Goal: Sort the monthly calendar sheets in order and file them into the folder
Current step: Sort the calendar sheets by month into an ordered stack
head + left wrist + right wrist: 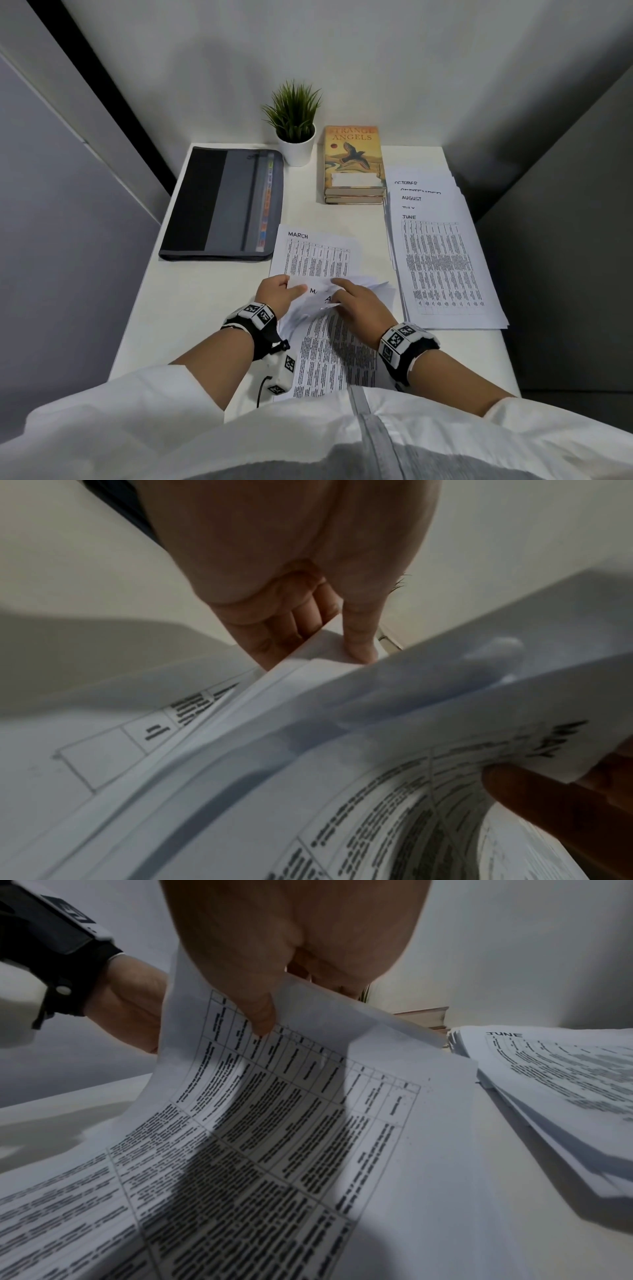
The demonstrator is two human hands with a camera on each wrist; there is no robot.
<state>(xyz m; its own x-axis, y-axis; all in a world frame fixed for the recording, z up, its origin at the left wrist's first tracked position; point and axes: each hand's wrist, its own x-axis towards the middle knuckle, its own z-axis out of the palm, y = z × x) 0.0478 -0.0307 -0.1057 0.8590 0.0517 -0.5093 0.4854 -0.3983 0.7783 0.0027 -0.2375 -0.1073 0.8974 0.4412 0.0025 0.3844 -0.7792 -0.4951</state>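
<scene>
White and narrow, the bench (205,308) sits boxed in by a pale wall beyond the hands and grey partitions close on both sides, so its left and right edges leave little sideways room. Both hands work at the near middle of it: the left hand (274,294) pinches the upper left edges of a bunch of calendar sheets (329,346), thumb on top and fingers (308,615) underneath, while the right hand (359,301) holds a lifted, curling sheet (274,1096) between thumb and fingers; the heading MAY shows in the left wrist view. Just beyond the hands a sheet headed MARCH (315,257) lies flat, its near end under the held papers. To the right of the right hand, near the bench's right edge, lies a fanned stack of sheets (442,260) with JUNE on top and AUGUST and OCTOBER peeking out behind. Beyond and to the left of the left hand lies the closed dark folder (222,205), reaching close to the left edge. Farther beyond the hands, against the wall, stand a small potted plant (295,126) and a pair of stacked books (354,164). Bare bench surface lies to the left of the left hand.
</scene>
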